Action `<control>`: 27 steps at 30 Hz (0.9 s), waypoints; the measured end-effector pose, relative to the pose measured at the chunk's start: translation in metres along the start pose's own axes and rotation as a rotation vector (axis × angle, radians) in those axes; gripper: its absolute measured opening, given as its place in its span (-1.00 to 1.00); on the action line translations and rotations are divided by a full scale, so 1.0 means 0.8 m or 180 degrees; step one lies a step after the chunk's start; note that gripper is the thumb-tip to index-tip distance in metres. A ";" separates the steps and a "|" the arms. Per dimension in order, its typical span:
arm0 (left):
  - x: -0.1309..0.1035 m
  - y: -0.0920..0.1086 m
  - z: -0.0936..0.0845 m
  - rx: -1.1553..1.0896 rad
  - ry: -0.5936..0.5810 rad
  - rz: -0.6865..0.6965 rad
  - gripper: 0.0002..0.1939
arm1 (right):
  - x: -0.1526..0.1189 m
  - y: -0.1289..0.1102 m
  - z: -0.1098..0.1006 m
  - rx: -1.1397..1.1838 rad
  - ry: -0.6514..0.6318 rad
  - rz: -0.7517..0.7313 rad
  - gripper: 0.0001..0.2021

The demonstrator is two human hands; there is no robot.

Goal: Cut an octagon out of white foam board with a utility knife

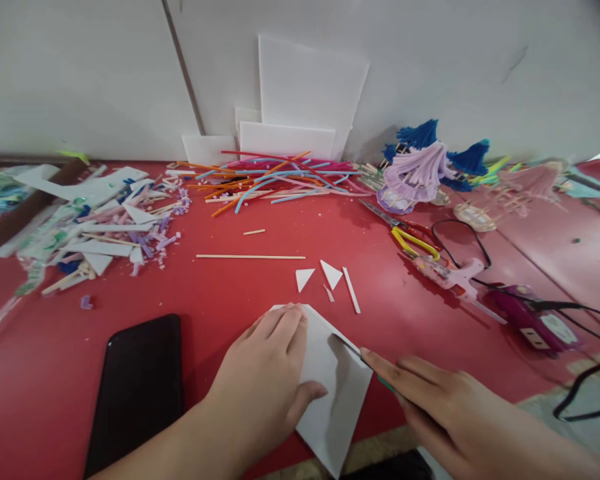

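A white foam sheet (333, 400) lies at the table's near edge. My left hand (267, 367) presses flat on its left part, fingers stretched out towards its far corner. On the right, my right hand (430, 400) is closed around a craft knife (347, 345), whose blade rests along the sheet's upper right edge. A bit of green handle shows under the fingers; the rest is hidden by the hand. Just beyond the sheet lie two white triangular offcuts (305, 279), a thin white strip (351, 290) and a small sliver (329, 293).
A black phone (137, 393) lies left. Wooden sticks (250, 257), pipe cleaners (275, 177) and a scrap pile (110, 220) sit further back. To the right are scissors (405, 233), a pink glue gun (455, 277), a purple box (535, 320) with cables, and pleated models (420, 167).
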State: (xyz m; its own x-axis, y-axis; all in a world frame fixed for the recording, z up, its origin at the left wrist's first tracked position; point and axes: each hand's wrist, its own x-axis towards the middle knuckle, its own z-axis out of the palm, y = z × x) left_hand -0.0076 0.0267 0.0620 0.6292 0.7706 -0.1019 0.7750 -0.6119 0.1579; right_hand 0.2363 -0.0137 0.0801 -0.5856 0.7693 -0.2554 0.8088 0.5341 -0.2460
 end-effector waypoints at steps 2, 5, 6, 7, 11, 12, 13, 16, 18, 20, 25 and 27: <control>0.000 0.000 0.000 -0.0007 0.0012 0.0007 -0.20 | -0.005 -0.001 0.004 -0.0035 0.0143 -0.0045 -0.41; 0.000 0.000 0.001 0.0002 0.0044 0.0019 -0.21 | -0.009 -0.002 0.006 -0.0086 0.0313 -0.0091 -0.42; 0.000 -0.001 0.002 0.0002 0.0043 0.0022 -0.22 | -0.010 -0.002 0.006 -0.0097 0.0344 -0.0100 -0.42; 0.000 -0.001 0.002 0.0003 0.0034 0.0016 -0.22 | -0.011 -0.001 0.006 -0.0100 0.0355 -0.0106 -0.42; 0.000 -0.001 0.000 -0.0020 -0.0067 -0.0018 -0.22 | -0.016 0.002 0.010 -0.0071 0.0404 -0.0144 -0.44; 0.001 -0.001 -0.001 -0.0028 -0.0112 -0.0026 -0.22 | -0.018 0.004 0.012 -0.0053 0.0425 -0.0140 -0.44; 0.001 -0.001 -0.002 -0.0032 -0.0161 -0.0037 -0.21 | -0.020 0.005 0.014 -0.0028 0.0448 -0.0135 -0.45; 0.003 0.000 -0.004 -0.0028 -0.0249 -0.0082 -0.21 | -0.029 0.010 0.021 0.0072 0.0541 -0.0107 -0.43; 0.004 0.001 -0.004 -0.0038 -0.0237 -0.0113 -0.21 | -0.036 0.012 0.026 0.0137 0.0617 -0.0092 -0.40; 0.003 0.001 -0.004 -0.0065 -0.0198 -0.0121 -0.21 | -0.042 0.014 0.031 0.0197 0.0719 -0.0099 -0.37; 0.000 0.001 -0.002 -0.0121 -0.0069 -0.0054 -0.23 | -0.050 0.019 0.037 0.0301 0.0827 -0.0138 -0.35; -0.001 0.001 -0.002 -0.0127 -0.0024 -0.0037 -0.24 | -0.051 0.021 0.039 0.0309 0.0750 -0.0171 -0.34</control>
State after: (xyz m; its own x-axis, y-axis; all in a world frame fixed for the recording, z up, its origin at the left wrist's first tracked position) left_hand -0.0076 0.0264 0.0635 0.6207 0.7761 -0.1112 0.7794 -0.5952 0.1958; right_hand 0.2721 -0.0473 0.0573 -0.5899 0.8073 -0.0174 0.7614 0.5489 -0.3449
